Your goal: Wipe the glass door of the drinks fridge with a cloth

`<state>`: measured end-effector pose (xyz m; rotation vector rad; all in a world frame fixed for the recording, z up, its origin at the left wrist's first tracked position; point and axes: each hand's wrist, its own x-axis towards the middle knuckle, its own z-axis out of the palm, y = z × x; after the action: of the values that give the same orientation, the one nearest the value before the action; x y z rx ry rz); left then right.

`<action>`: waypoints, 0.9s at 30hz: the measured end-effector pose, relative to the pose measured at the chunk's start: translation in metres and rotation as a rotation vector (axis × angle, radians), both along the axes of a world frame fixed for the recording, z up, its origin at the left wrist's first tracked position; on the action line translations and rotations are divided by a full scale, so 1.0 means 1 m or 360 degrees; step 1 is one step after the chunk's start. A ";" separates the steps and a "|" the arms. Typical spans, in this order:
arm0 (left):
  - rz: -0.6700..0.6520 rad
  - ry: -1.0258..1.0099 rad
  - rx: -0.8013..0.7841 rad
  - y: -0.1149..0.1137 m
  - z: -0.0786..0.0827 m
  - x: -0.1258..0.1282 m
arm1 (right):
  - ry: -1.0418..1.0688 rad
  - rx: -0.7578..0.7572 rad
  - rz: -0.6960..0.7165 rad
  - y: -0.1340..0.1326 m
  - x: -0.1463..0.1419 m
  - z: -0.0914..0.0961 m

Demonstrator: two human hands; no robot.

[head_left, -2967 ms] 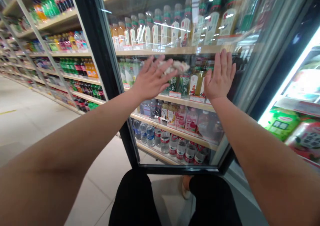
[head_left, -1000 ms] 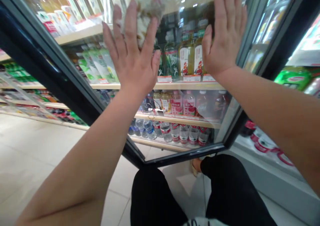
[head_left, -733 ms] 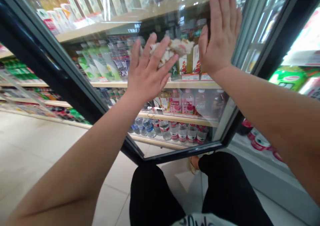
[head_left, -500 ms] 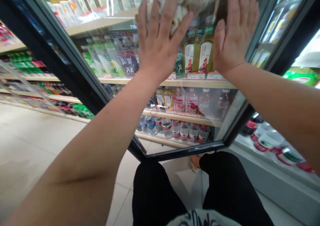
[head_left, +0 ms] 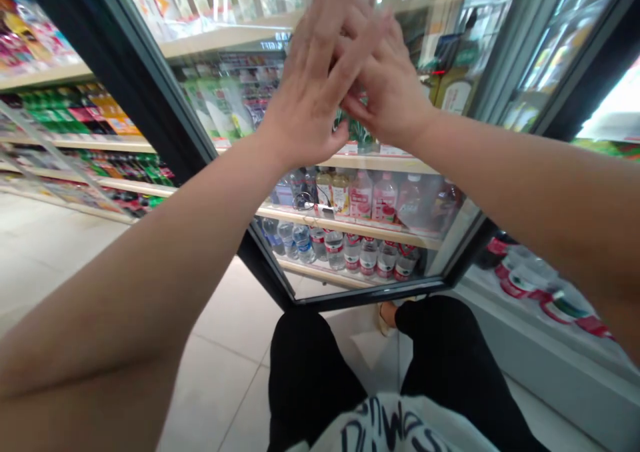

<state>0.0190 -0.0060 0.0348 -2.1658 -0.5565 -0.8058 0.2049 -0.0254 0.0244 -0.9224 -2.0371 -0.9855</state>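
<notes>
My left hand (head_left: 310,99) is raised in front of a glass door (head_left: 350,299) with a black frame. Its fingers are stretched out and partly smeared by motion. My right hand (head_left: 393,85) is beside it, with its fingers overlapped by those of the left. The right fingers that show are extended, though their tips are partly hidden. Neither hand holds anything that I can see. Whether they touch the glass, I cannot tell. Bottles with pink labels (head_left: 361,195) and clear water bottles (head_left: 334,249) show in the glass on shelves below the hands.
Shelves of coloured bottles (head_left: 65,109) run along the left. At the right, packs of bottles (head_left: 525,279) sit on a low ledge. My black-trousered legs (head_left: 305,372) are close under the door's bottom corner, over pale floor tiles (head_left: 215,372).
My hands were apart, spread before the glass; they have come together and now overlap. My right hand moved left. The view has shifted slightly, showing more of the left shelves.
</notes>
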 end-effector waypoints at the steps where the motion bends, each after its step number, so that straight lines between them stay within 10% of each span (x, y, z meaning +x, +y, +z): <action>1: 0.0016 0.0093 0.0025 0.000 0.005 -0.007 | -0.0076 0.0001 0.0010 -0.001 0.003 0.002; 6: 0.0257 -0.0038 0.0115 0.029 0.047 -0.020 | -0.0243 0.0076 0.0091 -0.009 0.028 0.040; 11: 0.0415 -0.0522 -0.0041 0.071 0.069 0.014 | 0.0522 -0.0024 -0.0419 -0.008 0.053 0.090; 19: 0.0466 -0.0517 0.0518 0.092 0.049 0.016 | 0.0115 0.0009 -0.0355 -0.015 0.043 0.023; 27: 0.0534 -0.0646 0.0657 0.081 0.042 0.026 | 0.0336 0.0100 -0.0357 0.011 0.061 0.065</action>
<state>0.0446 0.0752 0.0766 -1.4894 -0.8468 -1.0685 0.2663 -0.0145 0.0895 -1.1874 -1.7456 -1.0165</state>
